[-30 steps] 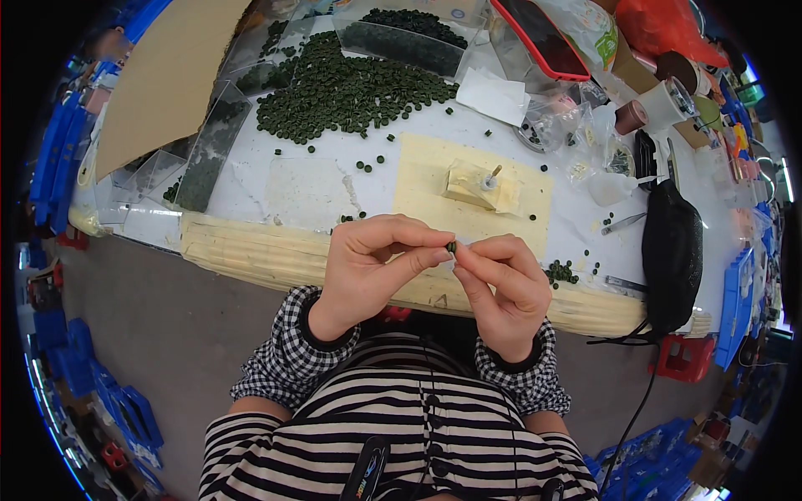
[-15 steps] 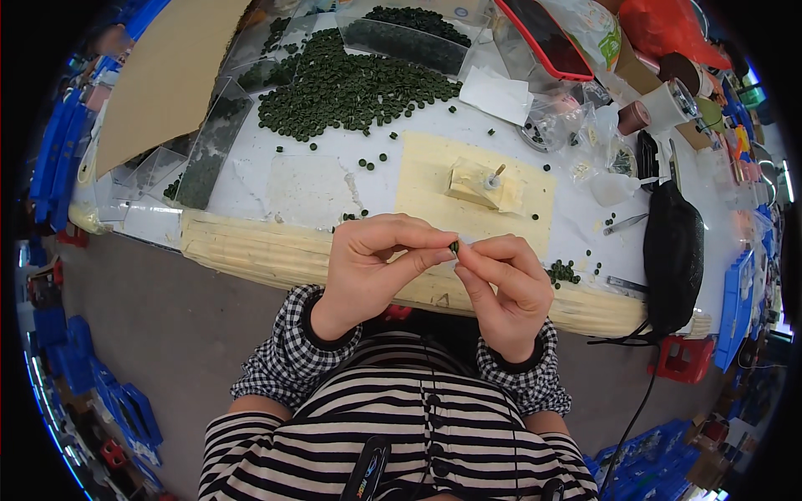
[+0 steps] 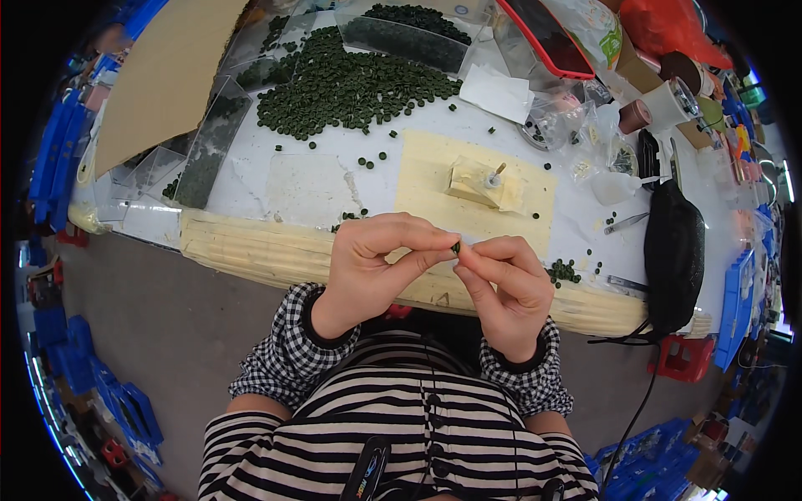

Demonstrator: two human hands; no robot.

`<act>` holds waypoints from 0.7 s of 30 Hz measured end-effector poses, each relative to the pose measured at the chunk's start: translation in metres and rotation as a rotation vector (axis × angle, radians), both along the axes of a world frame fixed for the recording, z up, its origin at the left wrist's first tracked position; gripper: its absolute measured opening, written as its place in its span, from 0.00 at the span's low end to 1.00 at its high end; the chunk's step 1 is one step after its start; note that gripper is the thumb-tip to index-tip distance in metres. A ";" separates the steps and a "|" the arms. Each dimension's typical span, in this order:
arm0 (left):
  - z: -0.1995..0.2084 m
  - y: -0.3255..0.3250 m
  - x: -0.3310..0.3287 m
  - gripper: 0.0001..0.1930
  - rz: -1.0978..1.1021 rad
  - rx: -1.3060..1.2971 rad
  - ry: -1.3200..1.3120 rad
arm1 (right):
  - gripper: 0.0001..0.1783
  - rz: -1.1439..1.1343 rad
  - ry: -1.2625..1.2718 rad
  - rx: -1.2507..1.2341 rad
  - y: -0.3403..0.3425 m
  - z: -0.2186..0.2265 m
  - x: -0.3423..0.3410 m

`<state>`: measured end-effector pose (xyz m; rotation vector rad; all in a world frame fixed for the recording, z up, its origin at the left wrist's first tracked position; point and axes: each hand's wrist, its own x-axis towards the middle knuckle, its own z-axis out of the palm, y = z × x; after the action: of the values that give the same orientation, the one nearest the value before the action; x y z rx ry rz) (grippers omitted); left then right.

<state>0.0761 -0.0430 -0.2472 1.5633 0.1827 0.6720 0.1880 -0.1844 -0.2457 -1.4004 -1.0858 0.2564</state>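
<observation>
A small, round, dark green bead-like piece (image 3: 455, 248) sits between the fingertips of both hands, above the table's front edge. My left hand (image 3: 376, 265) pinches it between thumb and index finger. From the other side, the thumb and index finger of my right hand (image 3: 507, 282) close on or against it; the fingertips hide most of its surface. Beyond the hands, a cream-coloured block with a small upright peg (image 3: 484, 185) stands on a yellow sheet (image 3: 422, 179). Similar dark green pieces lie in a large heap (image 3: 334, 92) at the back and in a small cluster (image 3: 564, 271) by my right hand.
Clear plastic trays (image 3: 405, 42) hold more pieces. Cardboard (image 3: 167, 75) leans at left. A red-edged phone (image 3: 547, 37), white paper (image 3: 496, 93), plastic bags and a squeeze bottle (image 3: 614, 189) crowd the right. Tweezers (image 3: 626, 223) lie near a black pouch (image 3: 673, 259). Padding (image 3: 251, 246) covers the table edge.
The green piece shows slightly more between the fingertips and seems a little turned. Both hands hold almost the same place.
</observation>
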 end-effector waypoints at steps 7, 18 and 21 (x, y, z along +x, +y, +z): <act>0.002 -0.003 0.000 0.10 0.001 -0.169 0.020 | 0.16 -0.028 -0.002 -0.002 0.003 0.003 0.000; 0.004 -0.002 -0.001 0.10 -0.008 -0.158 0.027 | 0.16 -0.030 -0.031 0.012 0.003 0.003 0.001; 0.005 -0.003 -0.001 0.09 -0.008 -0.167 0.026 | 0.16 -0.031 -0.038 0.006 0.003 0.004 0.001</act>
<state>0.0753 -0.0455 -0.2418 1.4123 0.2458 0.6150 0.1890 -0.1819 -0.2418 -1.4207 -1.0940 0.2047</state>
